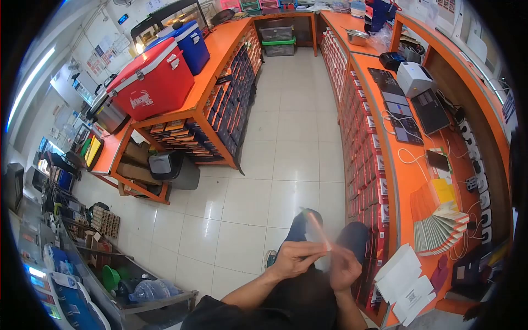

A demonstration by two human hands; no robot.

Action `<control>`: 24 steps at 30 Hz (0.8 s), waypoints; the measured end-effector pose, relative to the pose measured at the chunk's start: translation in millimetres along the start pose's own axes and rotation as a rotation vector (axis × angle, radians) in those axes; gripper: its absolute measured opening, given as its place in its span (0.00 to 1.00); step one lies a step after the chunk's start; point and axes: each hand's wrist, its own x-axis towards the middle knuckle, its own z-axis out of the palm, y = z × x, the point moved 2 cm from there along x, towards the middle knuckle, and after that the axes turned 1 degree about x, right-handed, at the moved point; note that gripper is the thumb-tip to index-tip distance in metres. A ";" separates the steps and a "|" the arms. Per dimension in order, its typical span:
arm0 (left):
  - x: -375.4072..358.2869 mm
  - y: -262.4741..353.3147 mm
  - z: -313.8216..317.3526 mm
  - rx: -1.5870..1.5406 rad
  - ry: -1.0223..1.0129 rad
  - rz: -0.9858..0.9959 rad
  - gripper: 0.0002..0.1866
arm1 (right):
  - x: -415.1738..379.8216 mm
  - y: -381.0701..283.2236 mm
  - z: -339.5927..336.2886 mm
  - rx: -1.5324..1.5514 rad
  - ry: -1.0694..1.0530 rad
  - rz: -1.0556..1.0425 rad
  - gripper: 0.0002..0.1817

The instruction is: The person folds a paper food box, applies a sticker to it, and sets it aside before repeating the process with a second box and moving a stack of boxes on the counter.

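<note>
Over my lap, both hands meet at a thin pinkish strip (pixel 318 224), blurred and partly see-through, that stands up slanting to the left. My left hand (pixel 297 259) pinches its lower end between thumb and fingers. On the other side, my right hand (pixel 345 268) is closed with its fingertips at the same spot. I cannot tell what kind of thing the strip is. To the right of my hands, on the orange counter (pixel 404 192), lies an opened white carton (pixel 404 283) with a printed code on one flap. Beyond it a stack of booklets (pixel 440 231) is fanned out.
Stacked red boxes (pixel 366 181) fill the shelves under the right counter. Tablets (pixel 399 113), a white printer (pixel 415 80) and loose cables lie on top. To the left stand a red cooler (pixel 151 82), a grey bin (pixel 179 170) and a metal cart (pixel 157 302) with plastic bottles.
</note>
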 end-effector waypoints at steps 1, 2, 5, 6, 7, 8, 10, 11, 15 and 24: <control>4.6 5.5 -3.1 -0.006 0.054 0.085 0.11 | -3.3 3.9 -0.3 0.002 -0.005 0.002 0.09; 4.8 9.5 -4.7 -0.013 0.108 0.166 0.11 | -7.3 6.3 -2.3 0.042 0.042 0.013 0.07; 5.0 -1.9 4.5 0.153 0.180 0.428 0.10 | -14.0 8.9 -0.7 0.075 0.146 0.055 0.05; 4.3 -6.8 11.0 0.156 0.185 0.428 0.10 | -15.2 8.4 0.8 0.065 0.208 0.085 0.05; 0.1 -11.4 19.1 0.179 0.236 0.442 0.10 | -13.8 5.9 4.4 0.068 0.203 0.083 0.05; -4.7 -15.5 25.7 0.202 0.287 0.457 0.10 | -10.4 1.4 8.3 0.034 0.206 0.035 0.05; -11.3 -21.4 33.1 0.192 0.299 0.383 0.09 | -3.1 -7.1 8.1 0.016 0.194 -0.026 0.06; -9.9 -25.6 33.9 0.176 0.304 0.306 0.09 | 1.0 -12.6 7.2 -0.091 0.132 -0.069 0.08; -4.5 -19.1 32.7 0.060 0.297 0.326 0.10 | -0.4 -11.1 6.6 -0.147 0.050 -0.074 0.14; -1.4 -12.3 41.8 0.147 0.296 0.214 0.14 | 6.3 11.6 -9.7 0.125 -0.008 0.005 0.05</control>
